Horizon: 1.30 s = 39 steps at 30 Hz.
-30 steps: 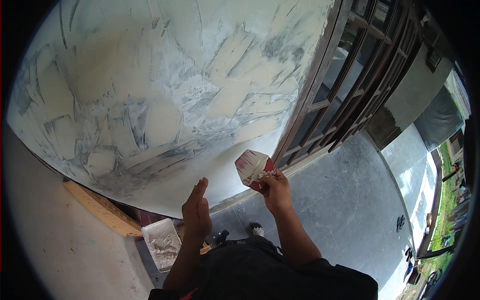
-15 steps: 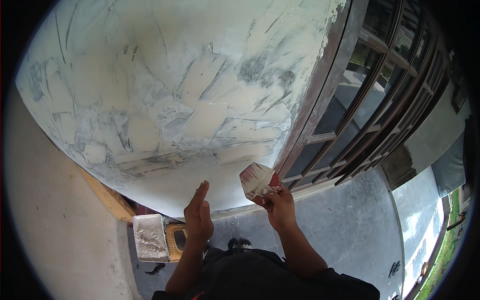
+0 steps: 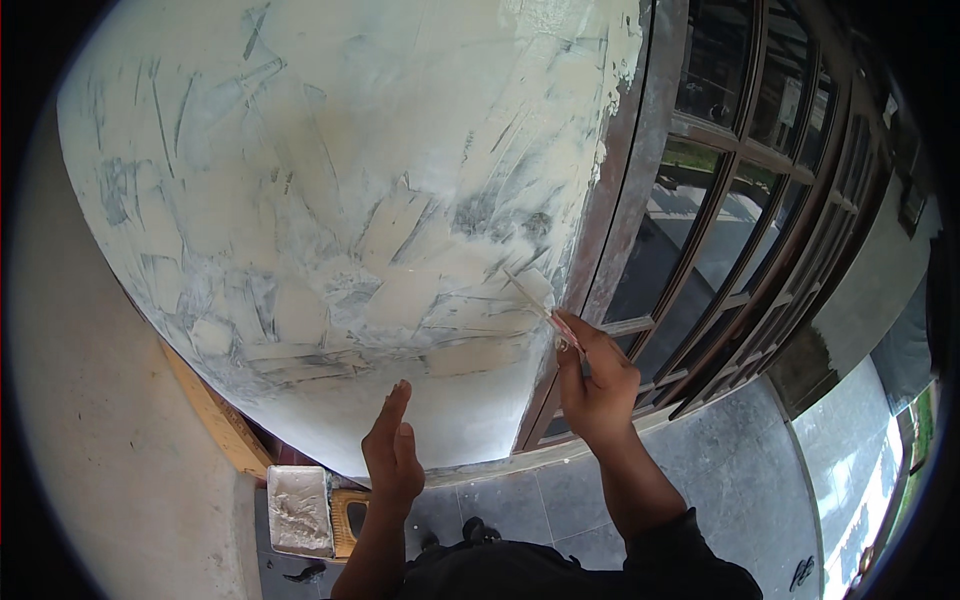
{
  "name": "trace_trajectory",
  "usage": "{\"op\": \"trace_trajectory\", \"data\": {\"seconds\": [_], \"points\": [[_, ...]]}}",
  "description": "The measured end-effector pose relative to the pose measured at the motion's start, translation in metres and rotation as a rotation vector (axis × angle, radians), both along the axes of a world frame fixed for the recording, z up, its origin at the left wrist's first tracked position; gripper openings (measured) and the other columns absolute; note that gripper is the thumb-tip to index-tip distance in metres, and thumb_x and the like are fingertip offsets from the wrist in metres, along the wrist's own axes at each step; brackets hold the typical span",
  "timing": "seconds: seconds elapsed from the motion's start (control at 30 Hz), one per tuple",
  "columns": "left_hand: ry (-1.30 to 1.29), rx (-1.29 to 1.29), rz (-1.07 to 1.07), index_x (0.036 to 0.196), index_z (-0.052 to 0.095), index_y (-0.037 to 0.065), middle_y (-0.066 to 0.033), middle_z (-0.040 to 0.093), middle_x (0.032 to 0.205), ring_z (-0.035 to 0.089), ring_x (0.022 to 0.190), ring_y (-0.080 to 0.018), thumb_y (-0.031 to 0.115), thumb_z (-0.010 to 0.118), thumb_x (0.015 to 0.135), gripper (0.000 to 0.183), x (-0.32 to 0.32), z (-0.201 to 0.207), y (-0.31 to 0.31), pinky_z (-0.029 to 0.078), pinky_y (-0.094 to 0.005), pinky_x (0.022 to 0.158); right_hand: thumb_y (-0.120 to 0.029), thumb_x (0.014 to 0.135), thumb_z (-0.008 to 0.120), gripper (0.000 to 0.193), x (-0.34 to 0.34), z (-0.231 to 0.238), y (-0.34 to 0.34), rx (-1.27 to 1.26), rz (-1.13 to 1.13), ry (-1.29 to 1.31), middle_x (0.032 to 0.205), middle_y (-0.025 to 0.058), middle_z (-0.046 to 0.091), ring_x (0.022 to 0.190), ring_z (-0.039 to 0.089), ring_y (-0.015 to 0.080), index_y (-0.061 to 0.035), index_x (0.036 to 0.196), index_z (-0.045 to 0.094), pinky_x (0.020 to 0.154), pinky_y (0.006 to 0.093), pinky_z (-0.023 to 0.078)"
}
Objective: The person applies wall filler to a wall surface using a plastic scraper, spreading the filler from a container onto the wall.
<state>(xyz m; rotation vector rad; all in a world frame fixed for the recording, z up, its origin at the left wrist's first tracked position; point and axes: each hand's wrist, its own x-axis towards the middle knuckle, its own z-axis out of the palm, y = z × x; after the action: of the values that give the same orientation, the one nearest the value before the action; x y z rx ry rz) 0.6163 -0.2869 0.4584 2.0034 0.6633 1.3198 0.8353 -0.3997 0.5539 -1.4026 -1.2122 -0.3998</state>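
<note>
My right hand (image 3: 603, 385) grips a putty knife (image 3: 535, 298) with a thin flat blade and a reddish handle end. The blade is seen nearly edge-on, against the right part of a wall (image 3: 330, 150) by the wooden frame. Pale putty covers that wall in uneven patches, with grey streaks showing through. My left hand (image 3: 392, 450) is open and holds nothing. Its fingers stretch upward in front of the wall's lower part. Whether it touches the wall, I cannot tell.
White putty (image 3: 299, 510) fills a square container on a yellow stool (image 3: 345, 525) at lower left. A brown wooden frame with glass panes (image 3: 735, 165) runs along the right. Grey tiles (image 3: 570, 495) cover the floor, and dark sandals (image 3: 802, 572) lie at lower right.
My right hand has moved up and right to the wall's edge, turning the putty knife from broad side to nearly edge-on. My left hand stays open, slightly lower in view. The view has shifted.
</note>
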Motion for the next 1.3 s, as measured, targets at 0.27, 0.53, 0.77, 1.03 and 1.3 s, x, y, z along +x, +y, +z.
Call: {"op": "trace_trajectory", "data": {"seconds": [0.27,0.53,0.77,1.03,1.3], "points": [[-0.035,0.033,0.001,0.132,0.054,-0.008,-0.0267,0.06,0.13,0.053,0.129,-0.0407,0.027,0.036,0.101,0.049,0.008,0.004,-0.01,0.036,-0.0456,0.112,-0.012,0.077,0.063,0.04,0.033,0.096,0.033,0.238,-0.448,-1.044,0.11,0.0145,0.068,0.092,0.066,0.0268,-0.006,0.117,0.071,0.081,0.0348,0.056],[-0.05,0.009,0.025,0.131,0.054,-0.008,-0.0269,0.06,0.13,0.053,0.129,-0.0409,0.025,0.037,0.101,0.048,0.002,-0.007,-0.011,0.036,-0.0458,0.112,-0.014,0.079,0.066,0.041,0.011,0.037,0.019,-0.046,-0.309,-1.2,0.109,0.0095,0.068,0.094,0.065,0.021,-0.0073,0.12,0.069,0.081,0.0319,0.054],[-0.045,0.02,0.028,0.132,0.054,-0.007,-0.0262,0.06,0.131,0.052,0.129,-0.0406,0.024,0.037,0.1,0.047,0.011,0.005,-0.008,0.035,-0.0458,0.112,-0.016,0.078,0.064,0.039,0.024,0.144,0.03,0.231,-0.602,-1.133,0.112,0.0113,0.066,0.092,0.062,0.0216,-0.0046,0.115,0.07,0.079,0.0323,0.05],[-0.042,0.013,0.027,0.132,0.055,-0.007,-0.0267,0.06,0.13,0.052,0.129,-0.041,0.023,0.036,0.101,0.048,0.011,-0.002,-0.008,0.035,-0.0454,0.112,-0.012,0.078,0.065,0.036,0.011,0.048,0.013,-0.116,-0.293,-1.168,0.103,0.0117,0.069,0.087,0.065,0.0221,-0.0015,0.112,0.07,0.076,0.032,0.054],[-0.045,0.037,0.011,0.132,0.054,-0.007,-0.0266,0.06,0.13,0.053,0.129,-0.0407,0.024,0.036,0.101,0.048,0.017,0.0,-0.002,0.035,-0.0455,0.112,-0.015,0.075,0.065,0.036,0.029,0.169,0.036,0.269,-0.518,-1.193,0.097,0.0079,0.065,0.085,0.061,0.019,-0.003,0.109,0.071,0.073,0.0324,0.05]]}}
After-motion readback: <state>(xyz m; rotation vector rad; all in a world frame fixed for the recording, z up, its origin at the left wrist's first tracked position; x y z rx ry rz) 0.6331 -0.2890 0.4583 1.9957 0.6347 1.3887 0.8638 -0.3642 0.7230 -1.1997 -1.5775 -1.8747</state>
